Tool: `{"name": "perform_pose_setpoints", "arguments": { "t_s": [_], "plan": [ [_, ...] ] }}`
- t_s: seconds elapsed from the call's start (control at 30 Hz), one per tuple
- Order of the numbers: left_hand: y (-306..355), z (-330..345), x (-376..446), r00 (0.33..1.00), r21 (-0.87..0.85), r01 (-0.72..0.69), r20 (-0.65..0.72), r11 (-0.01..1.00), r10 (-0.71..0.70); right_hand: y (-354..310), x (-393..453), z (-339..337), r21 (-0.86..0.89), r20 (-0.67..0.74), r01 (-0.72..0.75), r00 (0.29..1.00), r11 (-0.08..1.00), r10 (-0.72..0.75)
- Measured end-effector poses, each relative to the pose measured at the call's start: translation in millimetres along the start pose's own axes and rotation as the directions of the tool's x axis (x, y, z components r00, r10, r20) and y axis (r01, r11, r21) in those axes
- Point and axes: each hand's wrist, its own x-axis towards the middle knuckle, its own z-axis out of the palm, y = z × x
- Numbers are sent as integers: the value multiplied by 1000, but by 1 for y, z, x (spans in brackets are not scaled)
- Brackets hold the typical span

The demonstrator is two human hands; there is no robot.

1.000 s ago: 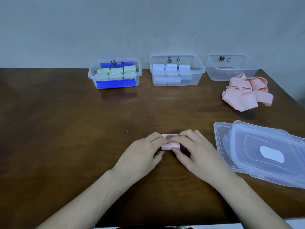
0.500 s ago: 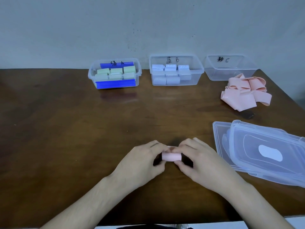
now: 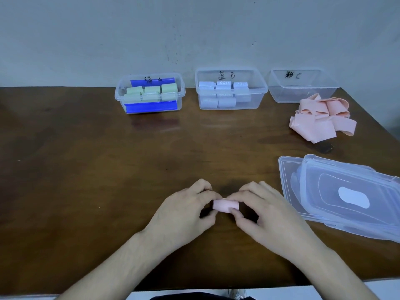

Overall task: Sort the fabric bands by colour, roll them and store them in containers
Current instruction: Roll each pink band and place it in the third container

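- Pink rolled band (image 3: 225, 205): pinched at both ends between left hand (image 3: 184, 213) and right hand (image 3: 266, 215); looked light, soft, springy, likely to unroll unless held across its loose edge.
- Loose pink bands (image 3: 320, 120): heaped far right of the grip.
- Empty container C (image 3: 303, 92): beyond that heap.

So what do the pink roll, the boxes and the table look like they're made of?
Pink roll: soft matte fabric or elastic, judging by its smooth curl. Box C: clear plastic, since the wall shows through it. Table: dark wood or veneer, with visible grain and a slight sheen.
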Motion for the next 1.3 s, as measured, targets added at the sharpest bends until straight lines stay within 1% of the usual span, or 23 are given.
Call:
{"name": "perform_pose_setpoints", "arguments": {
  "t_s": [0.13, 0.3, 0.37, 0.53, 0.67, 0.77, 0.87, 0.93, 1.0, 1.07, 1.17, 1.23, 1.3],
  "plan": [
    [0, -2, 2, 1000, -10, 18, 11, 1000, -17, 8, 2, 2, -19, -1, 23, 1000, 1000, -23],
    [1, -2, 4, 999, 4, 22, 29, 1000, -23, 13, 6, 2, 18, -8, 9, 1000, 1000, -9],
    [1, -2, 7, 999, 24, 27, 32, 999, -28, 13, 8, 0, 27, 14, -16, 1000, 1000, 16],
    [5, -5, 17, 1000, 61, 13, 6, 998, -13, 12, 11, -4, 10, 128, -60, 990, 998, 59],
    [4, -9, 24, 1000, 17, 5, -9, 1000, -4, 12, 17, -10, 85, 102, -137, 987, 987, 128],
    [7, -14, 31, 999, -76, 47, -22, 996, -48, 12, 20, -22, 144, 85, -211, 976, 967, 201],
    [15, -18, 43, 996, -228, 91, 10, 969, -91, 10, 23, -36, 159, 89, -254, 966, 954, 242],
    [23, -19, 55, 993, -400, 118, 40, 909, -111, 12, 27, -43, 167, 83, -271, 962, 948, 260],
    [32, -19, 69, 990, -573, 138, 58, 808, -129, 15, 32, -49, 191, 55, -283, 959, 940, 278],
    [41, -18, 83, 988, -679, 145, 65, 720, -138, 19, 37, -54, 254, 32, -300, 953, 919, 302],
    [50, -16, 102, 990, -717, 119, 35, 687, -135, 31, 42, -64, 325, 42, -307, 950, 894, 311],
    [54, -17, 115, 991, -716, 109, 20, 689, -136, 43, 44, -74, 306, 83, -306, 952, 902, 294],
    [58, -21, 128, 989, -714, 126, 35, 689, -145, 57, 44, -88, 287, 123, -297, 954, 910, 273]
  ]
}}
